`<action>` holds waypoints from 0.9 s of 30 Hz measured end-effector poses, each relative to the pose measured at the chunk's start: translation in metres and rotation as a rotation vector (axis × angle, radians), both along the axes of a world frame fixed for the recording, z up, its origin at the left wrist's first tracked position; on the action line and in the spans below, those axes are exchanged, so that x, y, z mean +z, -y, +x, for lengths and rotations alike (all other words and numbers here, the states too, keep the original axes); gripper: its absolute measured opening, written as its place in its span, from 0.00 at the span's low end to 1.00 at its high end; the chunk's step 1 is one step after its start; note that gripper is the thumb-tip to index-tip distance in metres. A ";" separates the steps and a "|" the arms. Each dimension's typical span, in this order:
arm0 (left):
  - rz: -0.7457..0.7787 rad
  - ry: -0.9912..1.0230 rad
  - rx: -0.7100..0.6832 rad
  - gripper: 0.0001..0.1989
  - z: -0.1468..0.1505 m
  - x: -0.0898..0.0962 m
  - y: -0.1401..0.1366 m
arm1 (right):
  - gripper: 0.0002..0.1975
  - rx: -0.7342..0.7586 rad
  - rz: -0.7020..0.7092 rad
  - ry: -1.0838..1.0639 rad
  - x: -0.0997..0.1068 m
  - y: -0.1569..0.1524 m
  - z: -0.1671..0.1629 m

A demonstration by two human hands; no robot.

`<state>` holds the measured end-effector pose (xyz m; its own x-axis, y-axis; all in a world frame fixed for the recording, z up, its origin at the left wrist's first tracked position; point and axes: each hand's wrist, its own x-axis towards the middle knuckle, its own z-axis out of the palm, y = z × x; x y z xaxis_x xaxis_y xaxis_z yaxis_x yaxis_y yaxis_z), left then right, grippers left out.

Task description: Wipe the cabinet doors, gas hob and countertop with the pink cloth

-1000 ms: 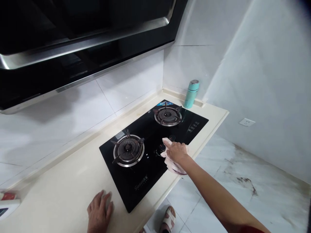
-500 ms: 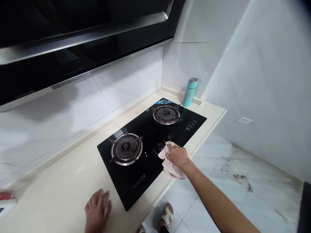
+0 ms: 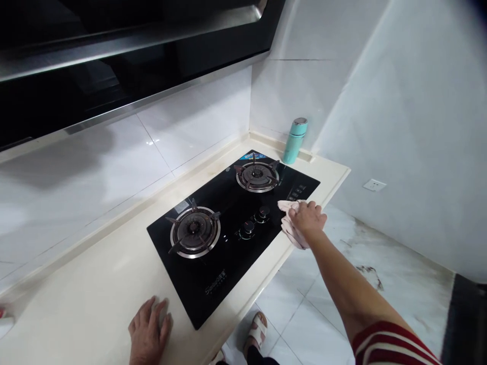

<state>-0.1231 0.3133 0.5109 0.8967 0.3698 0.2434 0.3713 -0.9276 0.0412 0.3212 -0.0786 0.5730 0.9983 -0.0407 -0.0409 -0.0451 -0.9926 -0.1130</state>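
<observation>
My right hand [image 3: 309,218] presses a pale pink cloth [image 3: 292,229] onto the front edge of the black gas stove [image 3: 232,203], to the right of the two control knobs. The cloth hangs partly over the pale counter edge, and my fingers are bent over it. My left hand [image 3: 149,329] rests on the counter [image 3: 102,284] left of the stove, fingers spread and nothing in it. Two burners with pan supports, a left burner [image 3: 195,230] and a right burner [image 3: 257,176], sit on the glass top.
A turquoise thermos [image 3: 294,142] stands at the back right corner of the counter. The black range hood [image 3: 133,76] hangs low over the stove. A red and white object [image 3: 4,322] shows at the left edge. A wall socket [image 3: 375,185] is on the right wall.
My right hand has slid the cloth rightward along the stove's front, away from the knobs, which now show fully. My left hand stays on the counter.
</observation>
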 end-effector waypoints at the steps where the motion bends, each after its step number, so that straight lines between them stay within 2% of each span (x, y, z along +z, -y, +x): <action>1: -0.004 -0.003 0.000 0.18 0.000 0.001 0.001 | 0.24 0.022 -0.007 0.005 -0.003 -0.007 -0.012; 4: -0.007 -0.014 -0.001 0.19 0.001 0.002 0.002 | 0.23 0.166 -0.049 0.033 -0.011 -0.036 -0.071; 8: -0.006 -0.027 0.004 0.19 0.001 0.002 0.002 | 0.21 0.500 -0.063 0.016 -0.021 -0.085 -0.176; 11: -0.011 -0.032 0.005 0.19 0.001 0.000 0.000 | 0.20 0.739 0.075 -0.046 -0.030 -0.119 -0.245; 14: 0.010 -0.022 0.007 0.20 0.001 -0.002 -0.001 | 0.28 1.074 0.242 -0.090 -0.039 -0.134 -0.279; 16: 0.020 -0.022 0.007 0.20 0.001 -0.003 -0.001 | 0.30 1.183 0.259 -0.137 -0.041 -0.128 -0.275; 18: 0.021 -0.026 0.005 0.20 0.001 -0.003 -0.001 | 0.26 1.119 0.208 -0.155 -0.038 -0.109 -0.248; 24: -0.020 -0.041 0.012 0.20 0.001 0.001 0.003 | 0.20 0.530 0.032 -0.019 -0.019 -0.026 -0.106; 27: -0.044 -0.040 0.023 0.19 0.001 0.002 0.004 | 0.18 0.369 0.086 -0.021 -0.010 -0.016 -0.072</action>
